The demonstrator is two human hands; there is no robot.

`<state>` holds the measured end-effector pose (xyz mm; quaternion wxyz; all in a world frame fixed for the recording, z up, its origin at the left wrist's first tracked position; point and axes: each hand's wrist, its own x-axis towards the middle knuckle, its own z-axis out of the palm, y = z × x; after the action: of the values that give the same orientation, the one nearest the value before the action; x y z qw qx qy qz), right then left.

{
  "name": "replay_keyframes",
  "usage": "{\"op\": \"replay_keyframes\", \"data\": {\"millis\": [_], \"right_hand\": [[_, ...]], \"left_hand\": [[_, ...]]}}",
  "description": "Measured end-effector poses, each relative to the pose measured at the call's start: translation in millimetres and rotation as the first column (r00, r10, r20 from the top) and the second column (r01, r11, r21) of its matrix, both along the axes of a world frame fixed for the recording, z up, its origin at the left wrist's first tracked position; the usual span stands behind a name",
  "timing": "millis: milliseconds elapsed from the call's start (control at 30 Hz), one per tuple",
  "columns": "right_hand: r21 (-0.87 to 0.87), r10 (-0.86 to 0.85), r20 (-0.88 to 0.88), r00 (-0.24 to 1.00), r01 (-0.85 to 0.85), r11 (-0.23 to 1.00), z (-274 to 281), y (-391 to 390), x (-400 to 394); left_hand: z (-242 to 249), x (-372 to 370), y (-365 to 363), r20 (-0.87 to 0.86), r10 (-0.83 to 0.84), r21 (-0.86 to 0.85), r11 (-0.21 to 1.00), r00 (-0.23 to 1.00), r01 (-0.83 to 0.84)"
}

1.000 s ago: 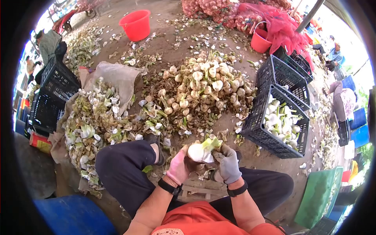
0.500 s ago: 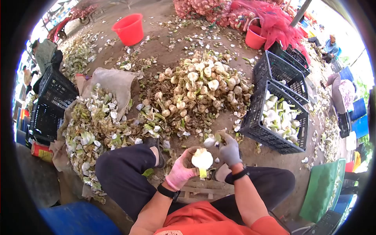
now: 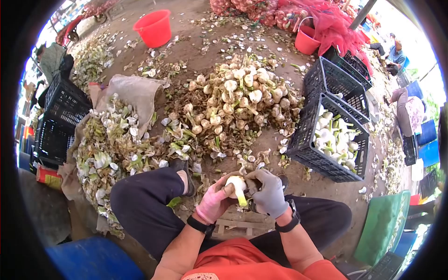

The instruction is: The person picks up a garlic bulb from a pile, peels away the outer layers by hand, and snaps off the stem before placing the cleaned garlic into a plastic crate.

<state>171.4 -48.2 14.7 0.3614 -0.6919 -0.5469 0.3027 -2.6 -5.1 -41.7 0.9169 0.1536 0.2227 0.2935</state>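
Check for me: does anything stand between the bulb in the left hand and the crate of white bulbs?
Yes: the right hand is close beside the bulb, on the side toward the black crate. The crate has raised sides too, but its top is open, so a path over them looks clear.

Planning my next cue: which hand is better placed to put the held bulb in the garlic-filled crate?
Probably the right hand: it is nearer the crate on that side, though the left hand holds the bulb and must pass it.
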Motion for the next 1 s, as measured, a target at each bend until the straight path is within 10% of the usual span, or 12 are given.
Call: {"op": "replay_keyframes", "data": {"millis": [233, 467, 533, 567, 667, 800, 867, 1000], "right_hand": [[-0.001, -0.016, 0.048, 0.999, 0.016, 1.0, -52.8, 17.7, 20.6], [-0.191, 0.192, 0.385, 0.903, -0.126, 0.974, -110.3, -5.1, 36.5], [-0.043, 0.034, -0.067, 0.997, -0.037, 0.998, -98.6, -4.4, 36.6], [-0.338, -0.226, -0.534, 0.815, 0.039, 0.94, -60.5, 0.6, 24.9], [-0.115, 0.053, -0.569, 0.821, -0.143, 0.983, -29.5, 3.0, 16.9], [-0.03, 0.209, -0.164, 0.964, -0.217, 0.976, -24.2, 7.2, 13.0], [-0.004, 0.01, 0.189, 0.982, -0.009, 1.0, -78.9, 13.3, 26.8], [-0.061, 0.019, 0.29, 0.957, -0.002, 0.998, -98.9, -5.5, 45.5]], "left_hand": [[5.8, -0.7, -0.5, 0.061, -0.174, -0.08, 0.981, 0.983, 0.179], [5.2, 0.0, -1.5, 0.036, -0.019, 0.077, 0.997, 0.999, 0.016], [1.5, 2.4, 0.4, -0.171, 0.071, 0.116, 0.992, 0.983, -0.052], [-7.6, 5.6, 0.8, -0.257, 0.098, 0.2, 0.979, 0.961, -0.046], [-11.4, 14.8, 1.4, -0.416, 0.146, 0.43, 0.901, 0.898, 0.052], [-0.5, 19.5, 2.1, -0.589, 0.067, 0.416, 0.879, 0.805, 0.232], [4.9, 18.6, -4.9, -0.365, 0.018, 0.407, 0.903, 0.931, 0.142], [-2.8, 17.9, -1.9, -0.373, 0.132, 0.359, 0.933, 0.919, 0.012]]}}
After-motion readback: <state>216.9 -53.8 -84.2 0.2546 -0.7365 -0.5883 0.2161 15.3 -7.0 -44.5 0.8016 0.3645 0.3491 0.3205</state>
